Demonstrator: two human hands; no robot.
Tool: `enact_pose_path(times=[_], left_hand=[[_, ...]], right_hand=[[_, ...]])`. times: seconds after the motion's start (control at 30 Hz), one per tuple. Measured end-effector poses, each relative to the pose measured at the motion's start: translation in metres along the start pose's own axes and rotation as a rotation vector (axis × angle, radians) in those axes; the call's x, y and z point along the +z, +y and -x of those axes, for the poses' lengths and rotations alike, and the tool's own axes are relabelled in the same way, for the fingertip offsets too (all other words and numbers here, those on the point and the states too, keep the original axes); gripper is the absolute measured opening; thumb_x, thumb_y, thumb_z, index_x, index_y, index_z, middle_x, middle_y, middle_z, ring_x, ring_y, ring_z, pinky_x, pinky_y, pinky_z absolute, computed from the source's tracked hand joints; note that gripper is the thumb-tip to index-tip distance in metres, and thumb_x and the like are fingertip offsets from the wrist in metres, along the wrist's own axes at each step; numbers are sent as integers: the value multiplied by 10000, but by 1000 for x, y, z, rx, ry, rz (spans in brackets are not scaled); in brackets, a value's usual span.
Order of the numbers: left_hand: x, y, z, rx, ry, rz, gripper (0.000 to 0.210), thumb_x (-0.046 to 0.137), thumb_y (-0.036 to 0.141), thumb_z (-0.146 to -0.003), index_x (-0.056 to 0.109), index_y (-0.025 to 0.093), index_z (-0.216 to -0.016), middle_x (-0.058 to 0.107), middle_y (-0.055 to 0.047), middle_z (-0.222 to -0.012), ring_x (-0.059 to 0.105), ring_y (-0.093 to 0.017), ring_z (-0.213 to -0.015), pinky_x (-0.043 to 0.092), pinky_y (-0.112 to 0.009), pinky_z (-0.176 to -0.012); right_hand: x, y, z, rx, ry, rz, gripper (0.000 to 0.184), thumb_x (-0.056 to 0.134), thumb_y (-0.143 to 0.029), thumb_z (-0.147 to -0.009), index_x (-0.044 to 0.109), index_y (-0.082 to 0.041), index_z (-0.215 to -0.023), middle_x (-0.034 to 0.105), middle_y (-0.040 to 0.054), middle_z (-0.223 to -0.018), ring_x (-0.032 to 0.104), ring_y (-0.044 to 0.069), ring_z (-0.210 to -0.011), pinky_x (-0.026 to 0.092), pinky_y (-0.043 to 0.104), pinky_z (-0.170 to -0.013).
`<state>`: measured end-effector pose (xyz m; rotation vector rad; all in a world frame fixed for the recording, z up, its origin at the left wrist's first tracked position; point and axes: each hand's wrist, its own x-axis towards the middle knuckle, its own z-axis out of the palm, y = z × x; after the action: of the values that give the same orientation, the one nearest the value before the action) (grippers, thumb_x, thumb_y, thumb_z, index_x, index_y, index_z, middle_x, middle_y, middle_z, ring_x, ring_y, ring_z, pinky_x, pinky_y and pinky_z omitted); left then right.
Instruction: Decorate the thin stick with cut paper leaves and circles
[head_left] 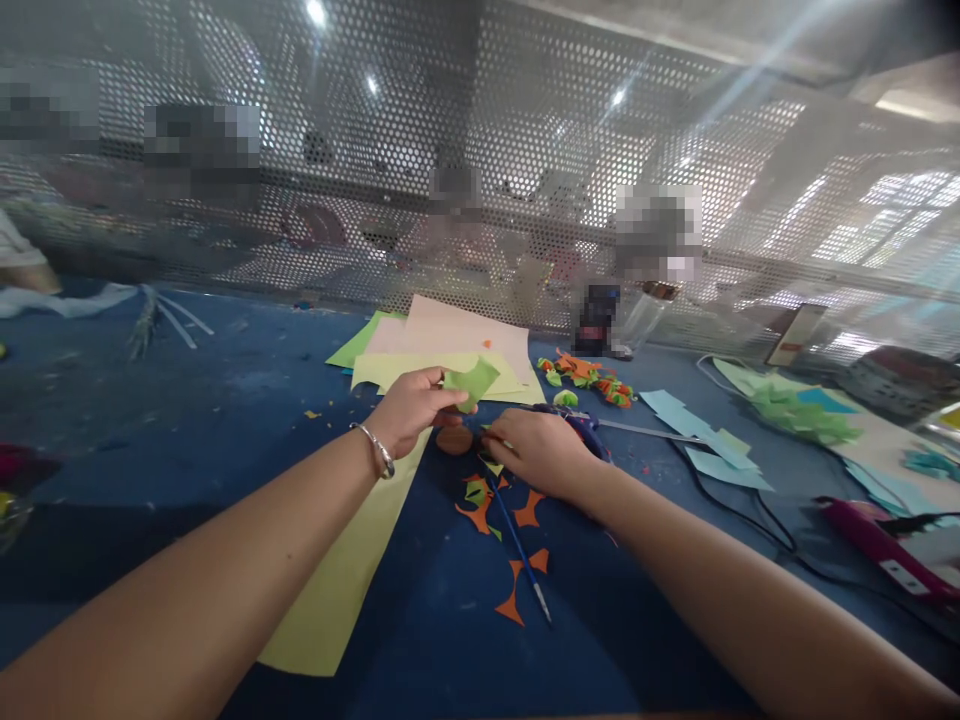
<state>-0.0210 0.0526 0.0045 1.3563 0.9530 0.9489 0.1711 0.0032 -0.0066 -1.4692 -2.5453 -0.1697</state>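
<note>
My left hand, with a silver bangle at its wrist, pinches a small piece of green paper above the table. My right hand is low over the table with curled fingers; whatever they grip is hidden, and a small green scrap shows just below them. Between the hands lies a round brown disc. Just behind my right hand is a blue-handled tool with a long pale bar; its kind is unclear. Below, orange paper scraps surround a blue paintbrush.
Yellow paper stretches under my left arm. Pink sheets lie at the back beside a pile of orange and green paper bits. Light blue paper, cables and a magenta tool are on the right. A perforated screen stands behind.
</note>
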Motion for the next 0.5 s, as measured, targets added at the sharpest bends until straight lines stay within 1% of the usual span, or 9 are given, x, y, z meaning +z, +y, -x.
enact_pose_path(times=[0.03, 0.1, 0.17, 0.23, 0.3, 0.33, 0.4, 0.47, 0.5], left_hand=[[1, 0, 0, 0, 0, -6, 103, 631, 166, -798, 671, 177, -892, 739, -60, -921, 703, -161, -808, 514, -248, -645], [4, 0, 0, 9, -5, -5, 99, 637, 182, -801, 692, 179, -882, 740, -50, -905, 689, -155, -795, 515, -254, -660], [8, -1, 1, 17, -18, 22, 111, 641, 176, -797, 703, 182, -888, 737, -31, -882, 662, -129, -725, 513, -251, -665], [14, -1, 4, -11, -59, 64, 129, 627, 168, -805, 706, 183, -906, 726, -21, -831, 626, -105, -635, 505, -245, -635], [21, 1, 9, -67, -133, 113, 161, 602, 159, -820, 709, 192, -935, 726, -29, -819, 630, -108, -627, 509, -249, -625], [24, 2, 11, -92, -178, 138, 178, 590, 150, -825, 711, 200, -947, 737, -39, -856, 657, -120, -678, 525, -259, -658], [30, 4, 15, -90, -239, 185, 196, 573, 117, -821, 715, 207, -922, 749, -49, -962, 695, -146, -836, 549, -286, -787], [33, 5, 18, -69, -268, 212, 188, 554, 109, -826, 710, 202, -872, 747, -50, -1013, 698, -163, -928, 544, -312, -875], [35, 5, 19, -64, -270, 217, 179, 547, 117, -831, 705, 198, -852, 747, -51, -1014, 698, -167, -940, 544, -322, -890]], right_hand=[[-1, 2, 1, 20, 37, -13, 272, 478, -303, -978, 692, -182, -861, 695, 82, -879, 638, 196, -807, 414, 279, -671], [-4, 6, 5, 67, 164, -105, 276, 476, -306, -982, 678, -188, -838, 687, 61, -852, 631, 183, -802, 417, 271, -684], [-6, 9, 7, 111, 321, -274, 246, 511, -319, -968, 670, -194, -829, 674, 39, -809, 618, 166, -760, 422, 263, -676], [-7, 11, 9, 152, 423, -448, 221, 534, -324, -957, 673, -198, -840, 660, 21, -767, 602, 152, -701, 426, 257, -648], [-7, 13, 9, 198, 462, -568, 216, 543, -340, -952, 678, -202, -855, 656, 12, -752, 592, 146, -663, 427, 255, -620], [-6, 14, 10, 219, 468, -605, 220, 546, -348, -948, 678, -203, -850, 653, 9, -744, 589, 146, -653, 426, 254, -610], [-5, 16, 10, 256, 471, -637, 226, 556, -360, -938, 674, -201, -829, 638, 5, -714, 581, 146, -636, 422, 253, -592], [-5, 18, 11, 278, 476, -639, 230, 564, -366, -930, 665, -202, -805, 619, -1, -677, 568, 145, -622, 413, 249, -576], [-5, 19, 11, 284, 483, -633, 229, 568, -366, -926, 658, -203, -792, 609, -3, -660, 560, 144, -616, 409, 247, -571]])
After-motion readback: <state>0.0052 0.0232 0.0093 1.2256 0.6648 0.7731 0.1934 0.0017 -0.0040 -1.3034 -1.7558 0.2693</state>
